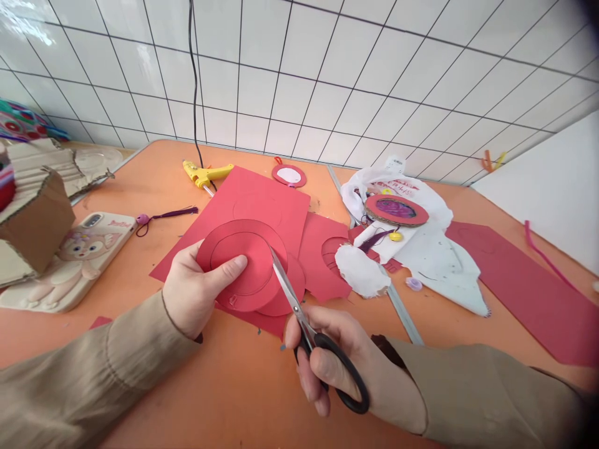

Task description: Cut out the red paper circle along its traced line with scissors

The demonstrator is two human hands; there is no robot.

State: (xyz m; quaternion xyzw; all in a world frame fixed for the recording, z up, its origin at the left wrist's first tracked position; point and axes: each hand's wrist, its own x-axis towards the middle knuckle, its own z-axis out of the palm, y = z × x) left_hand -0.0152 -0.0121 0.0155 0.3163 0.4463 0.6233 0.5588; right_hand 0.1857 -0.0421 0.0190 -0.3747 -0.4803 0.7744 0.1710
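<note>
My left hand (196,293) pinches a red paper disc (248,259) with a pencilled inner circle, thumb on top. My right hand (327,355) grips black-handled scissors (299,312) whose blades point up-left and bite into the disc's right edge. A larger red paper sheet (262,206) lies flat on the orange table (140,187) under and behind the disc, with more circles drawn on it. Both sleeves are beige.
A yellow glue gun (203,173) with a black cord lies at the back. A phone in a cartoon case (75,255) and a cardboard box (32,218) are on the left. On the right lie a white bag (435,249), a round red ornament (397,209), a metal ruler (402,312) and red paper (524,287).
</note>
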